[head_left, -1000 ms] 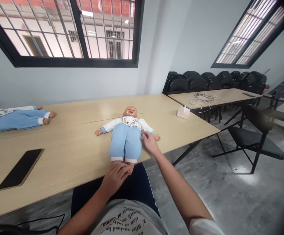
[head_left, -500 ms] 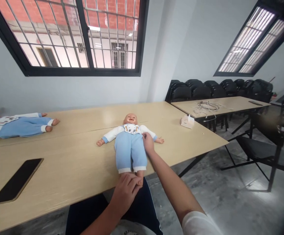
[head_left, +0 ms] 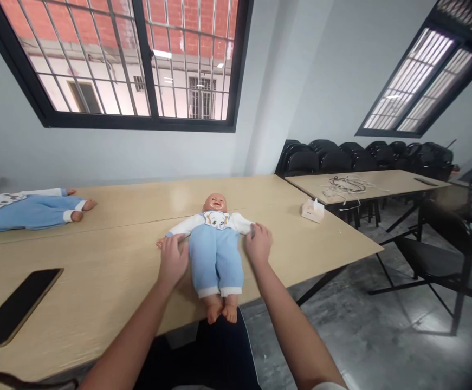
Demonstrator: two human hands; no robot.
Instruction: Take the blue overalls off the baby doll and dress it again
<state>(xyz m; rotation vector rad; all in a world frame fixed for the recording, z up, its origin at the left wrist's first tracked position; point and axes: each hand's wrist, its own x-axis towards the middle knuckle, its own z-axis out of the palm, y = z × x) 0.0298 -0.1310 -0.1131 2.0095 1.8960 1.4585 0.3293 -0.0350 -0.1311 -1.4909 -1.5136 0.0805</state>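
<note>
A baby doll (head_left: 216,254) lies on its back on the table, its feet at the front edge. It wears blue trousers and a white top with an elephant-like face on the chest. On the left side of the picture, my left hand (head_left: 173,259) has its fingers closed over the doll's sleeve near the wrist. My right hand (head_left: 259,244) grips the other sleeve's end, and the doll's hand there is hidden beneath it. Both doll arms are spread out sideways.
A second doll (head_left: 36,210) in the same clothes lies at the far left. A dark phone (head_left: 18,306) rests on the wooden table (head_left: 114,271). A small tissue box (head_left: 312,210) stands near the right edge. Behind are a cable-strewn table (head_left: 398,181) and black chairs (head_left: 434,238).
My left hand has left the doll's feet and moved up to its arm. The right hand has shifted from the waist outward to the other arm. The view has tilted slightly upward.
</note>
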